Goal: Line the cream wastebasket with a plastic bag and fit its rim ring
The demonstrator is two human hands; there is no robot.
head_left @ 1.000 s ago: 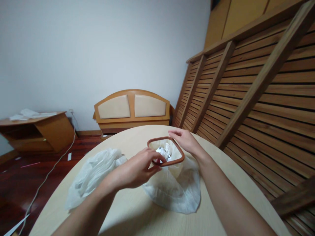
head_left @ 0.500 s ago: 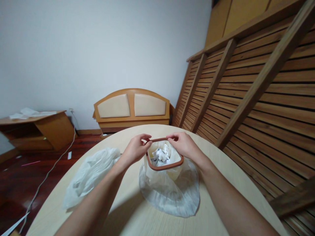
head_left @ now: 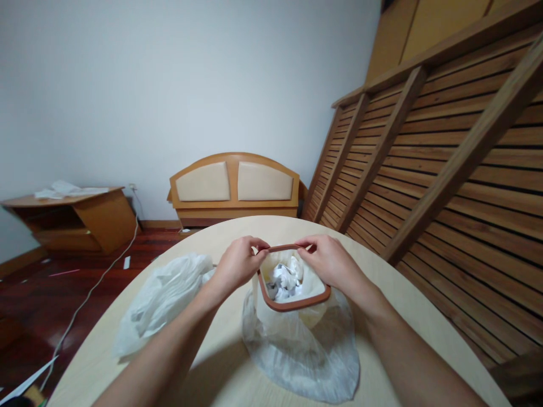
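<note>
A small trash bin with a brown square rim (head_left: 292, 305) stands on the round table, lined with a translucent plastic bag (head_left: 305, 350) whose edge hangs outside and spreads on the tabletop. Crumpled white paper (head_left: 287, 278) lies inside it. My left hand (head_left: 242, 261) pinches the rim at its far left corner. At the far right corner my right hand (head_left: 324, 257) grips the same rim between thumb and fingers. Left of the bin, beside my left forearm, rests a heap of white plastic bags (head_left: 163, 299).
The round pale table (head_left: 229, 373) fills the foreground. Behind it stands a wooden headboard (head_left: 234, 186). A slatted wooden frame (head_left: 466, 186) leans along the right. To the left are a low desk (head_left: 102, 217) with papers and a white cable (head_left: 95, 288) across the dark red floor.
The view has shifted slightly, so the bin and both hands appear a little lower and further right. Both hands keep their hold on the rim.
</note>
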